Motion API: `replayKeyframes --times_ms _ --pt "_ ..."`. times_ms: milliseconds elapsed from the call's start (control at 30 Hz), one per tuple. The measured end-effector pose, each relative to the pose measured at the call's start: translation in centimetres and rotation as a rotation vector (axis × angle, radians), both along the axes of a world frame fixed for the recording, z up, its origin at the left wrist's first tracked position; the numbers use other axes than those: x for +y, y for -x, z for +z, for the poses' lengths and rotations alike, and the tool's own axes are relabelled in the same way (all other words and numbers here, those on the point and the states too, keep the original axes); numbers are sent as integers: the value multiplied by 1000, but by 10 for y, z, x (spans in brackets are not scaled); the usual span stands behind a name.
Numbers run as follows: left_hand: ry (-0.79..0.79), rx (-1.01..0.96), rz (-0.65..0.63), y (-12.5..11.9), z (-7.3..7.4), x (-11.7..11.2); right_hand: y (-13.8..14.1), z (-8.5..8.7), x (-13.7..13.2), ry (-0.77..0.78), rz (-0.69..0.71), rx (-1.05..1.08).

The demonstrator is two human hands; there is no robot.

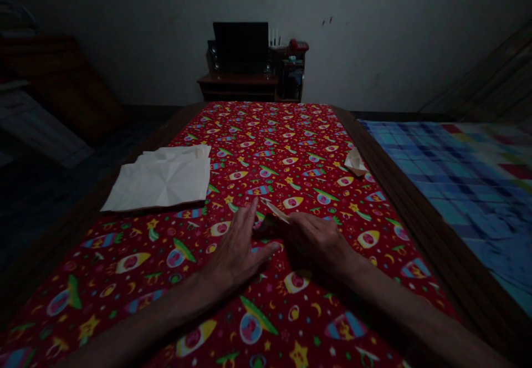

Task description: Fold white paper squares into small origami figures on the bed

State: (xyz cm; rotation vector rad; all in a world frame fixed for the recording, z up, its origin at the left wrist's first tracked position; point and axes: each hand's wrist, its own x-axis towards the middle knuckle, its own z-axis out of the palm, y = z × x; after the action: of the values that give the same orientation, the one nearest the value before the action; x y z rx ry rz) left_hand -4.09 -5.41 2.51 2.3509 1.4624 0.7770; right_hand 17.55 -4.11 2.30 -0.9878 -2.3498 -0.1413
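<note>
My left hand (238, 246) lies flat on the red patterned tablecloth (270, 146), fingers stretched out and pointing forward. My right hand (316, 239) rests just to its right, fingers curled around a small folded piece of paper (275, 210) whose pale tip sticks out toward the left hand's fingertips. The rest of that paper is hidden under the fingers in the dim light.
Creased white paper sheets (163, 180) lie at the left of the table. A small folded paper shape (356, 162) sits near the right edge. A bed with a blue checked cover (469, 179) adjoins on the right. A dark cabinet with a monitor (241, 46) stands at the far wall.
</note>
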Motion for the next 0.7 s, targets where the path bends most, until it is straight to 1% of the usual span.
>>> replayKeyframes --times_ms 100,200,367,433,567,700 --pt "9 -46 -27 -17 3 6 9 1 1 32 -13 16" --pt "-1 -69 -57 -25 3 13 14 0 1 32 -7 29" --pt "-105 19 -57 -26 -8 20 19 -3 3 2 -24 60" --pt "-138 37 -46 -28 -11 22 19 -3 3 -10 -30 90" --pt "-105 14 4 -32 -6 29 19 -5 5 -22 -75 93" --pt "-82 -53 -20 -33 -1 33 22 1 6 -59 -182 44"
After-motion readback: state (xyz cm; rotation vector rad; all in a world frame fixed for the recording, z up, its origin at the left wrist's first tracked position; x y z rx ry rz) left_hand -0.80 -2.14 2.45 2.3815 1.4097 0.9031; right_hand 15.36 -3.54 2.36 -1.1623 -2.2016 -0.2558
